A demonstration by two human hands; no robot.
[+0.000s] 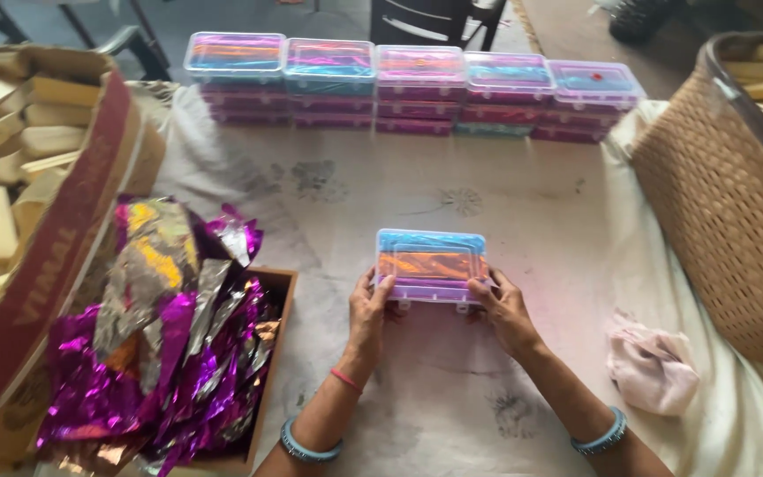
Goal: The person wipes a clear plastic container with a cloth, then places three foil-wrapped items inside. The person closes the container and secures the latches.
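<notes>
Our left hand (369, 305) and right hand (502, 305) grip a filled box (431, 266) on the cloth (452, 389), lid seemingly shut. Finished stacks (412, 84) line the far edge; foil (161, 344) and blocks (11, 177) remain.

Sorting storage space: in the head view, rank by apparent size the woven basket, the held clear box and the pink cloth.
1. woven basket, partly cut off
2. clear box, in both hands
3. pink cloth, looks close to the box, so unsure
</notes>
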